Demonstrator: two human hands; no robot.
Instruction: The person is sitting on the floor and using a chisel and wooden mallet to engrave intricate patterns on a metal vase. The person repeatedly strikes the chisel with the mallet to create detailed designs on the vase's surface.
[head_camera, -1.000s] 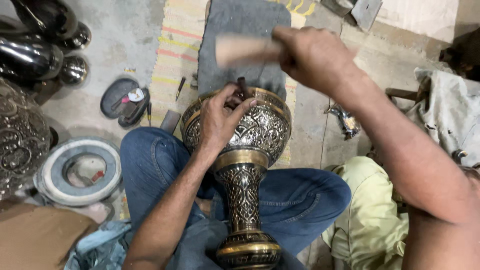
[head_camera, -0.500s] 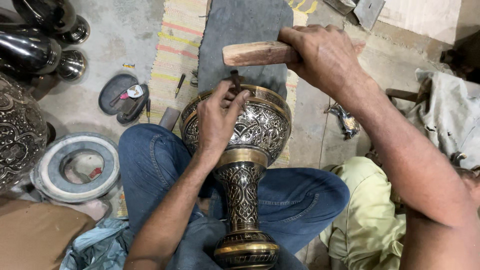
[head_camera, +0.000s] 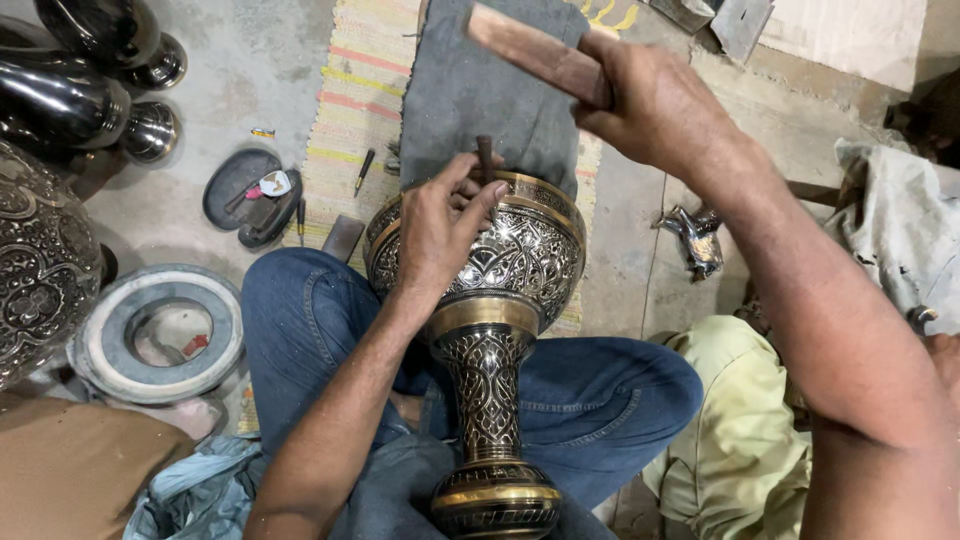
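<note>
An engraved black and brass vase (head_camera: 500, 300) lies across my lap, its bowl away from me and its foot toward me. My left hand (head_camera: 440, 225) rests on the bowl and pinches a small dark chisel (head_camera: 485, 158) against the rim. My right hand (head_camera: 655, 105) is raised above the vase and grips a wooden mallet block (head_camera: 535, 52), which points up and to the left.
Dark polished vases (head_camera: 70, 95) and an engraved vessel (head_camera: 35, 265) stand at the left. A grey ring (head_camera: 155, 335) and a small dark tray with tools (head_camera: 245, 195) lie on the floor. A grey cloth (head_camera: 485, 85) covers a striped mat (head_camera: 345, 100). A green cloth (head_camera: 735, 440) lies at the right.
My right hand has swung the wooden block from level above the chisel up to a raised, tilted position. My left hand and the vase have stayed in place.
</note>
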